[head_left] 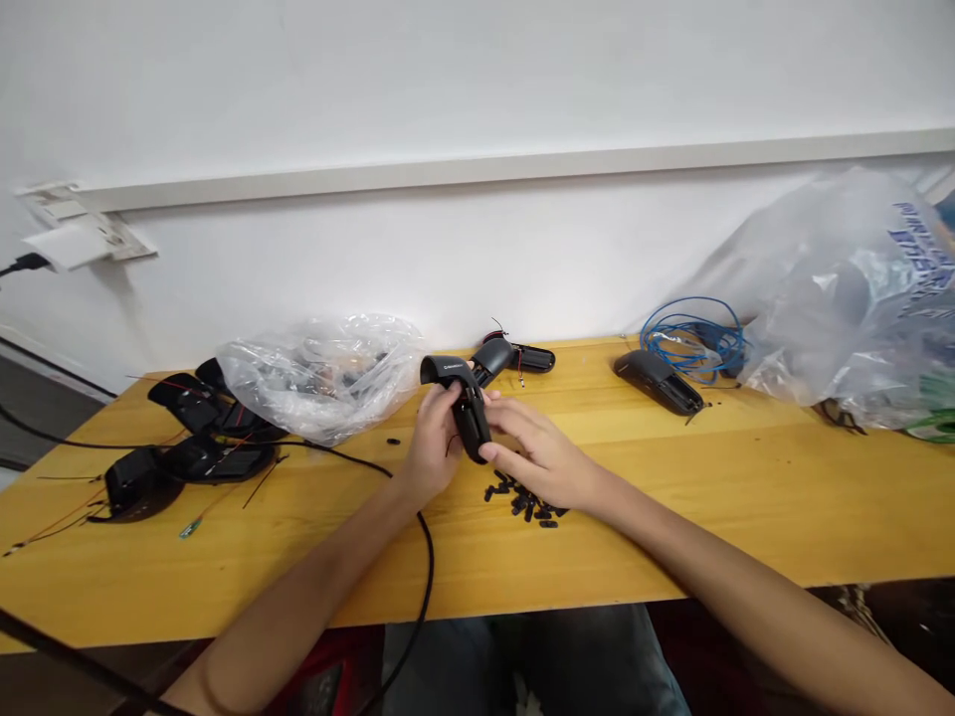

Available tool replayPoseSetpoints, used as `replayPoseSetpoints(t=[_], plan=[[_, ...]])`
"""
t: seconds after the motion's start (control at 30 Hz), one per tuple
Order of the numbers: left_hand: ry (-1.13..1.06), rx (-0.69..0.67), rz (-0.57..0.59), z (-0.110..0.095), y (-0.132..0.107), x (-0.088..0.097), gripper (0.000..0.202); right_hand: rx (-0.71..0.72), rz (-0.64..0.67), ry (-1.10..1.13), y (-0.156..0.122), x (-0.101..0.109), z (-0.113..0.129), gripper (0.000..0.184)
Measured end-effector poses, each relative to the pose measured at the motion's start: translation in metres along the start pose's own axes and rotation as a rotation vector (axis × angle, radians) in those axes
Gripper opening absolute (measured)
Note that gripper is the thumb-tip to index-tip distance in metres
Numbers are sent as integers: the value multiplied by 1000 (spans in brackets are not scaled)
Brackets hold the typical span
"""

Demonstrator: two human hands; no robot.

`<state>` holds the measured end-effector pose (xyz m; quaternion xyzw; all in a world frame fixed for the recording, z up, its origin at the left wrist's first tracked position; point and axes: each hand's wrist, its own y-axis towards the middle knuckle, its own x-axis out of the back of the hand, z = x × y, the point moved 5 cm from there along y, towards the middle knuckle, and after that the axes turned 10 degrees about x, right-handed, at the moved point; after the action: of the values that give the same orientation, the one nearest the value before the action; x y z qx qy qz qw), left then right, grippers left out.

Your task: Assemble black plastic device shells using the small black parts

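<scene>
A black curved plastic housing point(472, 423) with a hooded upper end and small white lettering is held up over the table between both hands. My left hand point(431, 447) is closed around its left side, thumb on its front. My right hand point(544, 459) grips its right edge and lower end with thumb and fingertips. Just below my right hand lies a heap of small black plastic pieces point(528, 505), partly hidden by the hand. Behind the held housing are another dark housing point(493, 356) and an open black shell point(535, 358) with thin wires.
Several black housings point(141, 485) with loose wires lie at left, beside a clear plastic bag point(328, 373). At right are a dark housing point(657, 381), a blue cable coil point(693, 338) and a large plastic bag point(843, 298). A black cable point(427, 557) crosses the wooden table point(783, 507).
</scene>
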<state>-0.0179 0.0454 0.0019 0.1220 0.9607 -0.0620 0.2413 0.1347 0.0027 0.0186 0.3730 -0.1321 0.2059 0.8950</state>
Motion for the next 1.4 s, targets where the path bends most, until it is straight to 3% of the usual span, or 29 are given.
replayPoseSetpoints(t=[0.1,0.27,0.43,0.6,0.77,0.97,1.03,1.23,1.4], plan=[[-123,176,-22,1,1,1,29,89,84,-213,4,22,3,30],[-201,407,-136,5,5,4,21,-85,182,-80,3,50,-25,19],[-194,495,17,11,8,3,25,-88,340,4,-2,49,-46,14],[-160,503,95,13,10,8,33,-11,399,-6,-2,39,-46,10],[-136,531,187,14,7,4,40,-92,262,22,-2,40,-44,8],[-77,517,229,14,4,-1,39,-229,-78,243,4,46,-40,26],[-56,496,215,16,4,-1,37,-266,-167,330,5,44,-40,30],[7,418,112,20,4,0,40,-356,-256,598,2,31,-47,40],[58,331,24,20,1,-4,40,-349,-324,606,2,32,-46,35]])
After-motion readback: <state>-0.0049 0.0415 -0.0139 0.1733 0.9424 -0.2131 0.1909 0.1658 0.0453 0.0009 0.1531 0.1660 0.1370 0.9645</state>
